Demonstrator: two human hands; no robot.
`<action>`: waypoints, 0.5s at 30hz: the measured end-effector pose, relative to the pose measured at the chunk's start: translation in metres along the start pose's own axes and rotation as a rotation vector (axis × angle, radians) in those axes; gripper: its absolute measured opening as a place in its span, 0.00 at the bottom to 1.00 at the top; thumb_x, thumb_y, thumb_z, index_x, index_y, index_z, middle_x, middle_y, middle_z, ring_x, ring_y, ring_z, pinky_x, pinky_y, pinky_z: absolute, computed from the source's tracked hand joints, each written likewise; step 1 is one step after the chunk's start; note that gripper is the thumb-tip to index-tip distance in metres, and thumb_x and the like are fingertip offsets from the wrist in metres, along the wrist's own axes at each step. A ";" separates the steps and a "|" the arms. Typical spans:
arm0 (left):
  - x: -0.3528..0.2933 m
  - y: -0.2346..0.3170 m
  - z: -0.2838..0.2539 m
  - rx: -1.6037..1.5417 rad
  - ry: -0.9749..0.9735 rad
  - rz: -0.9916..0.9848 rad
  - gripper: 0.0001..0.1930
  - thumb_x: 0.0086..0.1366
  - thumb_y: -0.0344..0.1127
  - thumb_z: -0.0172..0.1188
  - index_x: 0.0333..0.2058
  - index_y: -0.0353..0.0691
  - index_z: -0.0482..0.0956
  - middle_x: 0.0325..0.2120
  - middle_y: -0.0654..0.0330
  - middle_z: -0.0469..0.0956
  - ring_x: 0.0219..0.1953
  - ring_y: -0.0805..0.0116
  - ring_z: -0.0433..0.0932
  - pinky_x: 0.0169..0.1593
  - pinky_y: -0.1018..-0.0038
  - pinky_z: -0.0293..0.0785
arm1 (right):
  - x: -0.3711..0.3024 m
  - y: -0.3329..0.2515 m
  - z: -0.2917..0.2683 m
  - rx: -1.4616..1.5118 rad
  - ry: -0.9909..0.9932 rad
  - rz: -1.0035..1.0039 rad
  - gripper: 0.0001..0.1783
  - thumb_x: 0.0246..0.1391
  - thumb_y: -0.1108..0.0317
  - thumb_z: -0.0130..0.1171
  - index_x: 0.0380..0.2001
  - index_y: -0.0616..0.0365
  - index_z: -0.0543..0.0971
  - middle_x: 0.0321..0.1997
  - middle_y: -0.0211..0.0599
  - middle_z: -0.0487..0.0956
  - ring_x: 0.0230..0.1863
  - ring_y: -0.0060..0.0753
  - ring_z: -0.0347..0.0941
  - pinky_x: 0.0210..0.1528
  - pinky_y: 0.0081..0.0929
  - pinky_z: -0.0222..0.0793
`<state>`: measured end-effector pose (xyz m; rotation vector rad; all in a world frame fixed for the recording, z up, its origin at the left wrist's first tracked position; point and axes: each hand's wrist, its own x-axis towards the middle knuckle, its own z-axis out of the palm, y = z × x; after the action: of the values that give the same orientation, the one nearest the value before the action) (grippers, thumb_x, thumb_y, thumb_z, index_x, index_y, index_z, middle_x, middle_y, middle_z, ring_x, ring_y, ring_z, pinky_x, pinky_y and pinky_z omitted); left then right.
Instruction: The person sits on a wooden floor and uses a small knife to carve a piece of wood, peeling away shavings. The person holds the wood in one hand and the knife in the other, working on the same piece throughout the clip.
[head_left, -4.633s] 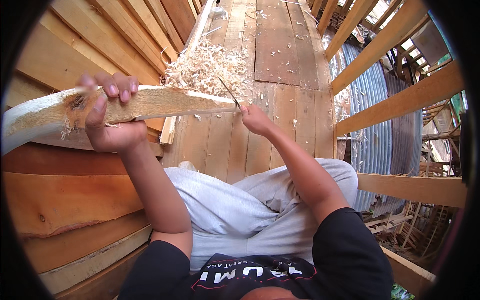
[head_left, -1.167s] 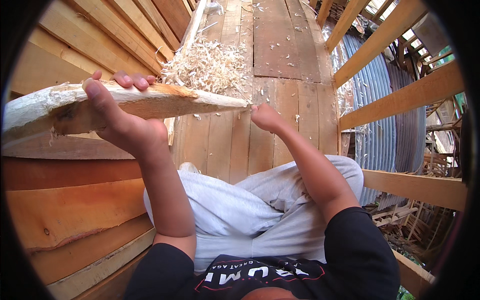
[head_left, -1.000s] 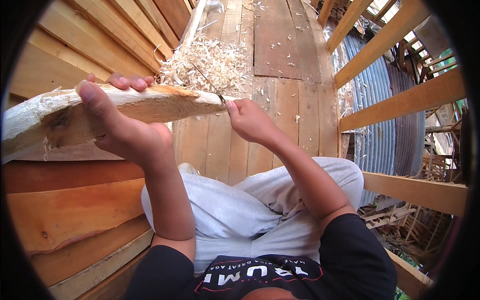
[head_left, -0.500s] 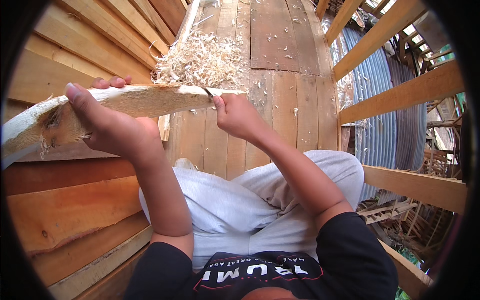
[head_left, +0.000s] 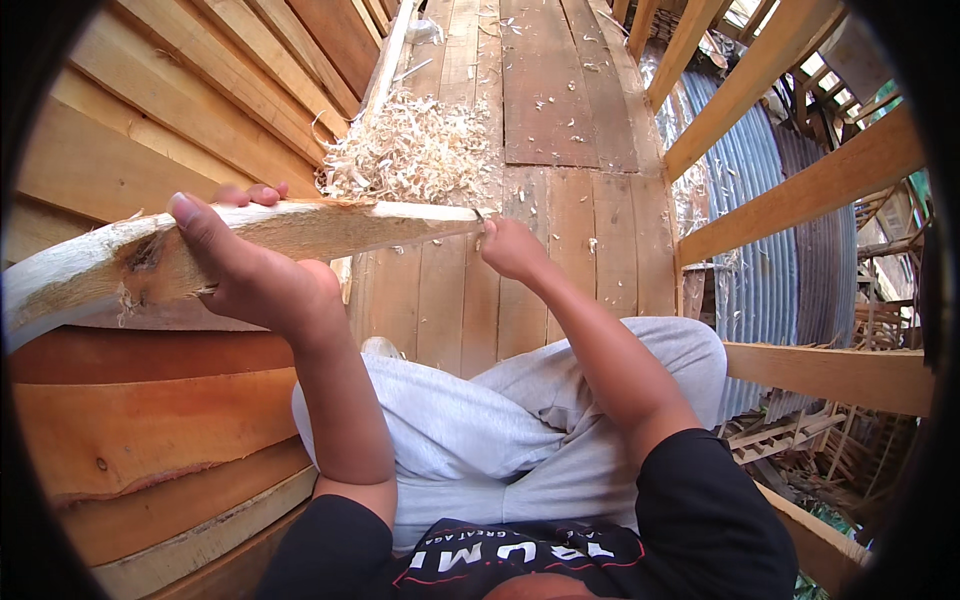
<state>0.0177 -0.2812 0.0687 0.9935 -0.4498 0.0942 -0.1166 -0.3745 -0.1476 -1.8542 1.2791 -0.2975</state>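
While the left hand (head_left: 268,280) grasps the wood (head_left: 365,228), thumb on its near face and fingertips over its far edge, the piece reaches from 9 o'clock to its narrow tip near 12, where the right hand (head_left: 512,248) clenches a knife (head_left: 479,214), only a dark bit of which shows. Shavings (head_left: 405,150) heap just past that far edge at 11 and boards (head_left: 160,430) crowd in at 8 and 10, whereas floor (head_left: 570,240) spreads between the right hand and the rails (head_left: 800,195) at 2, giving it room outward.
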 end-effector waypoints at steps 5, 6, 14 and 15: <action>0.000 -0.002 -0.001 -0.016 -0.036 -0.020 0.22 0.66 0.48 0.57 0.45 0.35 0.65 0.25 0.61 0.66 0.26 0.69 0.68 0.40 0.65 0.74 | -0.009 -0.025 -0.004 0.004 -0.030 -0.114 0.24 0.64 0.60 0.40 0.32 0.72 0.78 0.32 0.65 0.78 0.38 0.65 0.74 0.45 0.51 0.69; -0.001 -0.002 -0.002 -0.014 -0.024 -0.018 0.22 0.66 0.48 0.57 0.45 0.35 0.64 0.25 0.61 0.66 0.26 0.69 0.68 0.40 0.65 0.74 | -0.017 -0.045 -0.009 0.048 -0.034 -0.147 0.24 0.64 0.59 0.40 0.30 0.71 0.77 0.30 0.64 0.77 0.35 0.65 0.73 0.42 0.50 0.68; 0.006 -0.003 -0.003 -0.011 0.000 -0.016 0.21 0.66 0.48 0.56 0.44 0.36 0.64 0.26 0.62 0.65 0.27 0.68 0.68 0.41 0.65 0.75 | -0.007 -0.036 -0.006 0.241 -0.073 -0.123 0.25 0.65 0.58 0.42 0.23 0.68 0.74 0.20 0.60 0.73 0.25 0.61 0.70 0.33 0.48 0.65; 0.006 -0.003 -0.003 -0.003 -0.003 -0.017 0.20 0.66 0.48 0.56 0.44 0.37 0.64 0.26 0.62 0.65 0.27 0.68 0.68 0.41 0.65 0.75 | -0.009 -0.037 -0.003 0.225 -0.039 -0.135 0.25 0.65 0.58 0.42 0.22 0.68 0.74 0.19 0.59 0.73 0.24 0.59 0.69 0.32 0.47 0.65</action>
<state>0.0251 -0.2805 0.0675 0.9943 -0.4439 0.0774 -0.0981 -0.3640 -0.1161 -1.7463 1.0507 -0.4565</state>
